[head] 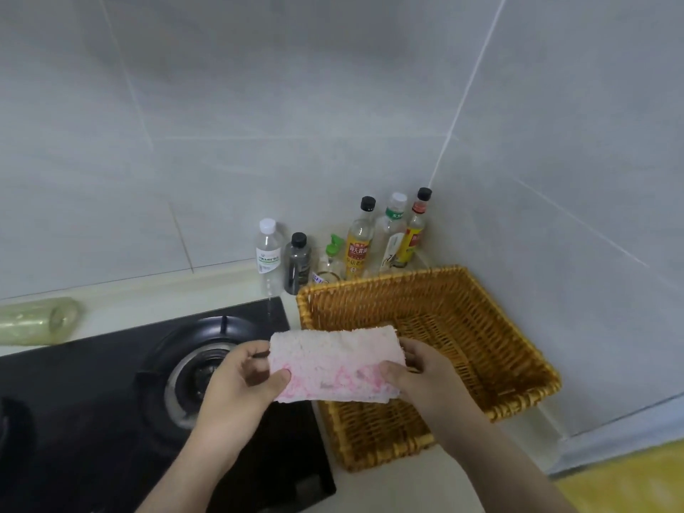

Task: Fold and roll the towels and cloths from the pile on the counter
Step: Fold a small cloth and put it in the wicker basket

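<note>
Holding the folded pink cloth (335,364) pinched in both hands' fingers (392,375), we judge lowering it into the basket (518,349) comes next.

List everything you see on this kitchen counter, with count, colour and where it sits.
cloth: one, pink and white, folded, held over the basket's left rim
basket: one, golden wicker, on the counter in the corner
bottles: six, clear, dark and yellow-labelled, along the wall behind the basket
gas stove: one, black, left of the basket
roll: one, pale green, lying far left by the wall
left hand: one, grips the cloth's left end
right hand: one, grips the cloth's right end
</note>
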{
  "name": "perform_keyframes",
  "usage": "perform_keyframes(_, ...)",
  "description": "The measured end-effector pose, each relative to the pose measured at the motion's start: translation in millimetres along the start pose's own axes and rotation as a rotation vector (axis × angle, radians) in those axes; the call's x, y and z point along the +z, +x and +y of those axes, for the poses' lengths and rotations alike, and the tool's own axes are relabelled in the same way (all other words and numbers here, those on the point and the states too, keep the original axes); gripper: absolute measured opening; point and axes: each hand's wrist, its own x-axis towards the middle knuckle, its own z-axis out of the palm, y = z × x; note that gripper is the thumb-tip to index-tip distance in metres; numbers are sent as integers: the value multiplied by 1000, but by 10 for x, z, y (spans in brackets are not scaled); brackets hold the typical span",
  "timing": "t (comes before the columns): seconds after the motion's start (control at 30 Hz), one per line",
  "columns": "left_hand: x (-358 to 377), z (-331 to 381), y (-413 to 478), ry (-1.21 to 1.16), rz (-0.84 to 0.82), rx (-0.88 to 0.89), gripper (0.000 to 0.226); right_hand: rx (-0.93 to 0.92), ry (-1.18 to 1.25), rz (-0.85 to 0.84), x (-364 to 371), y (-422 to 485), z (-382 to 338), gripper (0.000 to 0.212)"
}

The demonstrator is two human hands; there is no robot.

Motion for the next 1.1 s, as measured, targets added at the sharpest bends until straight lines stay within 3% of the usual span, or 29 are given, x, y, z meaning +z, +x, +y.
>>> perform_keyframes(0.33, 499, 52, 68, -46, 150, 101, 26, 12, 57, 7, -266, 418, 58, 34)
perform_keyframes(0.57, 1149, 164, 183, 161, 239, 98, 42, -111, -111, -119, -725, 915, 96, 51)
perform_keyframes(0.67, 1370, 215, 223, 226, 215, 33, 51, -146, -155, -160, -836, 1122, 169, 53)
perform_keyframes(0.83, 1765, 215, 364, 304, 246, -59, 44, -165, -209, -237, -862, 1452, 370, 54)
perform_keyframes(0.93, 1930, 84, 524, 289, 317, -145, 55, -155, -197, -249, -780, 1650, 506, 54)
perform_keyframes(1.1, 2044, -103, 764, 61, 547, -367, 54, -106, -175, -284, -583, 1893, 782, 56)
